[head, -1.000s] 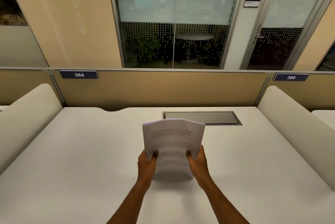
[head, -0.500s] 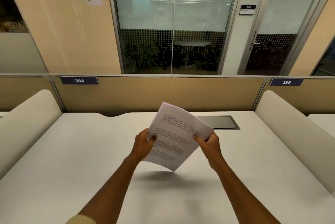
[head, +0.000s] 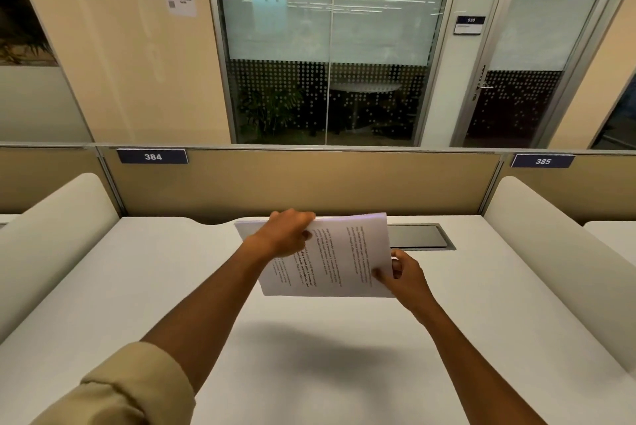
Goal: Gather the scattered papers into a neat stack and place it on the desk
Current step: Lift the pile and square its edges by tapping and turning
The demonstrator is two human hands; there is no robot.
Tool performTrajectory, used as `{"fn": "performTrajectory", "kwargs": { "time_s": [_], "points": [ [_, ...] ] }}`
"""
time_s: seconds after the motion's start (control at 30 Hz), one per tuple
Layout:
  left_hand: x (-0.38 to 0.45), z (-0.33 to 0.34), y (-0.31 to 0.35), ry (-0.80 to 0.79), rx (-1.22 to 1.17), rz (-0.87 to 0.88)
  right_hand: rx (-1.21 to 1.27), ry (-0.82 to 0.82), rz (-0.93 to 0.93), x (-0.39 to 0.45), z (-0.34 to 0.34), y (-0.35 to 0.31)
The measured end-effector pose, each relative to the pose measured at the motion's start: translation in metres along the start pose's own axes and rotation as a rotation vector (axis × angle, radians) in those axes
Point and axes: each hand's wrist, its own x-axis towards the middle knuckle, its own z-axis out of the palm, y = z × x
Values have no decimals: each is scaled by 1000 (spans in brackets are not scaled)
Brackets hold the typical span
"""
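Both hands closed on one paper stack (head: 339, 259): left hand (head: 284, 235) far edge, right hand (head: 402, 275) near corner; above desk (head: 137, 287).

both arms outstretched, left hand (head: 285, 235) and right hand (head: 404, 275) gripping

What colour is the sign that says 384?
Dark blue with white numbers, seen in the head view.

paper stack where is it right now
In the head view the paper stack is held in the air above the middle of the desk, between the left hand and right hand, just in front of the cable hatch.
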Motion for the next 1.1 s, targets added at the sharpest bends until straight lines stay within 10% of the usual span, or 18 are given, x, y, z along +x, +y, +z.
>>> {"fn": "performTrajectory", "kwargs": {
  "time_s": [0.53, 0.9, 1.1],
  "points": [
    [-18, 18, -27, 46, -125, -227, 99, 24, -4, -7, -3, 2],
    [-72, 83, -64, 249, -1210, -454, 117, -19, 51, -11, -2, 16],
    [-89, 125, -45, 381, -1352, -594, 133, -28, 80, -16, 11, 26]
  ]
}}
